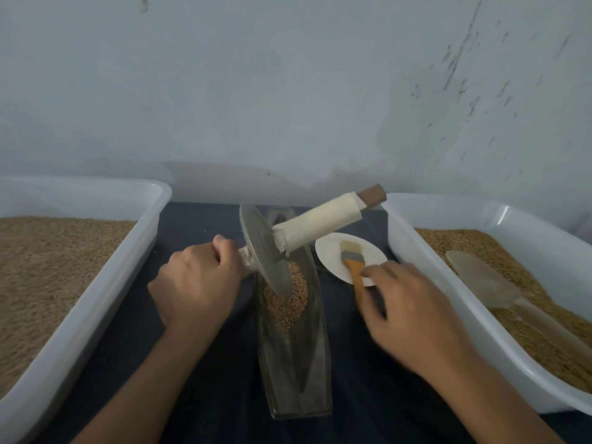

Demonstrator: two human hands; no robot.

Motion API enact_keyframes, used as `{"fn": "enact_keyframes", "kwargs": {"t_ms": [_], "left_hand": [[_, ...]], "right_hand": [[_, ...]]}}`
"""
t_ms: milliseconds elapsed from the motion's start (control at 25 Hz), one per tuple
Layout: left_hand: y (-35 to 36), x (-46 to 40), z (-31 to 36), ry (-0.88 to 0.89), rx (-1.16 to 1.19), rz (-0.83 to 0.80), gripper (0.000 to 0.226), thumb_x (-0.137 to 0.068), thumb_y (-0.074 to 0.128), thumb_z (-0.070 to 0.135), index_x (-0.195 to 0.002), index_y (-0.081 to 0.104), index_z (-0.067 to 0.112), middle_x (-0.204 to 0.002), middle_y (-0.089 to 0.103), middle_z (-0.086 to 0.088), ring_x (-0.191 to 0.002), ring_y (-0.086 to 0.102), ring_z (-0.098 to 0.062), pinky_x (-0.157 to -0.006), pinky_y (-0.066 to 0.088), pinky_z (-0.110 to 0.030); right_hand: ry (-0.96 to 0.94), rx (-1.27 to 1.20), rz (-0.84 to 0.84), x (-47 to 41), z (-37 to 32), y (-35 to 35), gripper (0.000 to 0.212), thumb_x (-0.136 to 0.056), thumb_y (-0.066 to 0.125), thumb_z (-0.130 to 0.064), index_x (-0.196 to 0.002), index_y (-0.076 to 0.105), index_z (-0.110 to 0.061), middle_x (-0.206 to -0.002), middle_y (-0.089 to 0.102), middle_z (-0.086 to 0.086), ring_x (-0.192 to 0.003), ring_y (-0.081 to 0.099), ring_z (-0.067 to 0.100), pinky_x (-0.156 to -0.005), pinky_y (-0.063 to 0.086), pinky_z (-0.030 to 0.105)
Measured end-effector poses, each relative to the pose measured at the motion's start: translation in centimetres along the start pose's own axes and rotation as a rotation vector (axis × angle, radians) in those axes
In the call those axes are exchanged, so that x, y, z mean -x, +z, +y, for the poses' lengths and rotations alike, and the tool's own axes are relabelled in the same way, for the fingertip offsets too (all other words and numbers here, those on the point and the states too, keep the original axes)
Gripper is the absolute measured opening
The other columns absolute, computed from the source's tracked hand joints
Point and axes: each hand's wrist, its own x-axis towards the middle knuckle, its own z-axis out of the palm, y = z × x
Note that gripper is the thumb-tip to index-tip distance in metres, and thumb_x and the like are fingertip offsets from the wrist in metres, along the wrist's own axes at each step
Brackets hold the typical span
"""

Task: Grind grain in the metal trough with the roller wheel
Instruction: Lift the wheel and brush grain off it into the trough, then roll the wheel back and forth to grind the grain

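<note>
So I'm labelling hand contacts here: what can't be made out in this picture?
Head view only:
- Right hand: motion-blurred, so its hold on the orange-handled brush is unclear.
- Left hand: covers the near handle of the metal roller wheel.
- Grain in the long metal trough: whole or ground, too small.
- Both white plastic tubs: cut off by edges.

left hand [197, 285] gripping tilted roller wheel [266, 251] over grain [288, 299] in trough [307, 379]

Two bare forearms, left hand [197, 285], right hand [413, 318], no sleeves, rings or watch visible
</note>
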Motion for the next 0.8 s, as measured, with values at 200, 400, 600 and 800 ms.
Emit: {"fn": "enact_keyframes", "kwargs": {"t_ms": [200, 400, 600, 800], "left_hand": [[-0.3, -1.3, 0.4, 0.030, -0.054, -0.047, 0.066, -0.095, 0.028, 0.046, -0.044, 0.054, 0.013, -0.045, 0.052, -0.003, -0.045, 0.055, -0.024, -0.061, 0.054, -0.037], [-0.2, -1.7, 0.5, 0.134, -0.217, -0.069, 0.066, -0.103, 0.035, 0.043, -0.047, 0.056, 0.017, -0.045, 0.051, 0.002, -0.041, 0.052, -0.017, -0.050, 0.043, -0.027], [0.5, -1.4, 0.9, 0.300, -0.257, -0.055, 0.061, -0.101, 0.039, 0.039, -0.045, 0.049, 0.018, -0.042, 0.047, 0.005, -0.036, 0.045, -0.013, -0.045, 0.033, -0.022], [0.4, -0.8, 1.4, 0.483, -0.462, -0.135, 0.059, -0.107, 0.000, 0.030, -0.061, 0.037, 0.022, -0.053, 0.043, 0.007, -0.044, 0.038, -0.011, -0.048, 0.022, -0.024]], "right_hand": [[-0.097, -0.262, 0.717, -4.2, -2.9, -3.5, 0.019, -0.100, 0.049, -0.014, -0.102, 0.068, -0.010, -0.099, 0.063, 0.000, -0.094, 0.053, 0.020, -0.079, 0.041, 0.024], [-0.131, -0.085, 0.175, -10.3, -6.3, -1.0, 0.048, -0.109, 0.033, -0.037, -0.071, 0.055, -0.017, -0.073, 0.054, -0.003, -0.072, 0.054, 0.020, -0.063, 0.044, 0.039], [-0.123, 0.034, 0.122, -10.4, -5.0, 2.1, 0.057, -0.105, 0.028, -0.043, -0.057, 0.048, -0.020, -0.056, 0.044, -0.004, -0.049, 0.040, 0.016, -0.051, 0.021, 0.032], [-0.090, 0.133, 0.110, -8.8, -5.2, 2.9, 0.052, -0.106, 0.022, -0.035, -0.064, 0.047, -0.021, -0.058, 0.050, -0.005, -0.049, 0.044, 0.015, -0.049, 0.029, 0.031]]}}
